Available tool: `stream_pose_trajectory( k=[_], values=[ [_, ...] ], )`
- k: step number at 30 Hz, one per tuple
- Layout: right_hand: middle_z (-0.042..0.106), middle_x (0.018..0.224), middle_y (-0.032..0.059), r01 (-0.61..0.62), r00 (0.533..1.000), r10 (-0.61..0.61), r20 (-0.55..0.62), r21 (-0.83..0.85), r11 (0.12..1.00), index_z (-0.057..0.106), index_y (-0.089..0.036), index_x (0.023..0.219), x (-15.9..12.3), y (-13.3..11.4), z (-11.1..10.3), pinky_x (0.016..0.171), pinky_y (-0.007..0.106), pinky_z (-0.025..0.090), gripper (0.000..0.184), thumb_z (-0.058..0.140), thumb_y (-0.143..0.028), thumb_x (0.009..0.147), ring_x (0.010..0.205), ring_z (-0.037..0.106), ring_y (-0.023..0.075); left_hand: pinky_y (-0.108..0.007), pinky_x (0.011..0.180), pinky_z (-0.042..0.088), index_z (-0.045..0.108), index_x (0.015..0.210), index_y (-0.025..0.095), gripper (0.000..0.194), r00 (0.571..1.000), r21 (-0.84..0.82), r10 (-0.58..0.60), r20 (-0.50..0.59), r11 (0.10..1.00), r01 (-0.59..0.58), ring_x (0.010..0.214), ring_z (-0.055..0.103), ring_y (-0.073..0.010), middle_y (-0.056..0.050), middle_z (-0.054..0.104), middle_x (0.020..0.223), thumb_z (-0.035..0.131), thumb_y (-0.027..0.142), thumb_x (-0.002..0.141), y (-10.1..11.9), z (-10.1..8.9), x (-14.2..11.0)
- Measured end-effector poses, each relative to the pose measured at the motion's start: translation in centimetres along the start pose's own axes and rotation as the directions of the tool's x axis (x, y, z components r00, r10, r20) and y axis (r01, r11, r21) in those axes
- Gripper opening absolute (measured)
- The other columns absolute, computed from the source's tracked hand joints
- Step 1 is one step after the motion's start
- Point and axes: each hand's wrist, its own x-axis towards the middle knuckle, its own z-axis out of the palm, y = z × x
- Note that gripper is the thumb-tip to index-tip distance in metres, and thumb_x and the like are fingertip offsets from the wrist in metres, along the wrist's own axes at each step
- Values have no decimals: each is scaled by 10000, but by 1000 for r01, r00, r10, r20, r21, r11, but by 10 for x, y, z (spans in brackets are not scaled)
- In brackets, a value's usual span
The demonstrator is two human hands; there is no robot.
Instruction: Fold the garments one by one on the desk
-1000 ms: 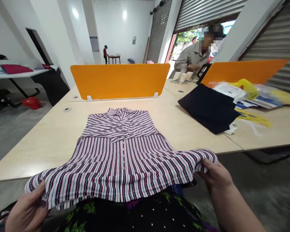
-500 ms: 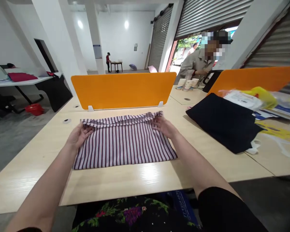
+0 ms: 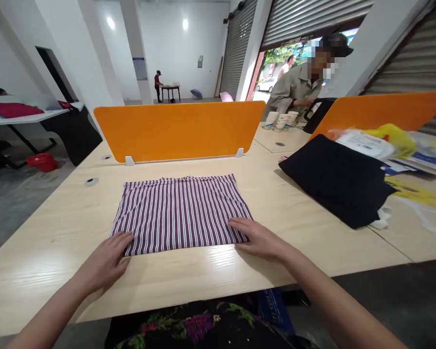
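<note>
A striped cloth (image 3: 183, 211) in white, dark and red lies flat on the table, roughly rectangular, its far edge slightly ruffled. At the cloth's near left corner is my left hand (image 3: 107, 261), palm down with the fingers resting on the fabric and the thumb apart over the tabletop. My right hand (image 3: 261, 238) lies at the near right corner, fingers extended over the cloth and the thumb apart below its front edge. Neither hand grips the cloth.
An orange divider (image 3: 181, 132) stands across the pale wooden table (image 3: 189, 278). To the right lie a dark folded fabric (image 3: 336, 182), plastic packages (image 3: 365, 144) and a yellow bag (image 3: 396, 138). Paper cups (image 3: 281, 121) stand near a person (image 3: 294, 89) beyond the table.
Both hands have come from the cloth's far corners to its near corners. The far edge, folded over and raised before, now lies spread flat. The view has shifted slightly.
</note>
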Motion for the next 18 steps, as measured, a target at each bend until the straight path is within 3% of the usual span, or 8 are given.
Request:
stream_pose_trajectory(
  k=[3,7,13,18],
  values=[
    [565,1344,107,0,1000,-5,-22,-228,974,616,-216,1251,2,-8,13,1030,473,443,463,540,-93,812,1238,526,285,-428,1054,419,568,1279,182,505,1000,161,11,0,987,-11,1251,518,-266,-126,561,1354,395,152,806,2,7,2],
    [635,1241,109,-66,997,44,-70,-342,937,669,-204,1140,14,-5,24,961,417,501,435,449,-9,820,1158,589,278,-421,979,486,591,1238,145,520,998,262,-5,-65,965,22,1216,552,-269,-169,567,1331,304,74,810,1,10,9],
    [623,1274,85,12,984,-68,-165,-321,947,639,-236,1196,-18,3,33,984,451,491,486,418,-25,818,1188,573,259,-378,1009,469,586,1263,154,534,993,277,39,-113,961,-6,1257,523,-254,-137,541,1375,315,90,808,-10,16,-37],
    [604,1291,107,-16,981,-32,-190,-245,969,641,-200,1166,-30,-15,24,1012,485,438,460,412,-62,792,1230,531,278,-429,1059,413,579,1277,170,543,999,249,-32,-27,968,38,1280,494,-276,-121,544,1377,359,136,781,-10,16,-51]
  ],
)
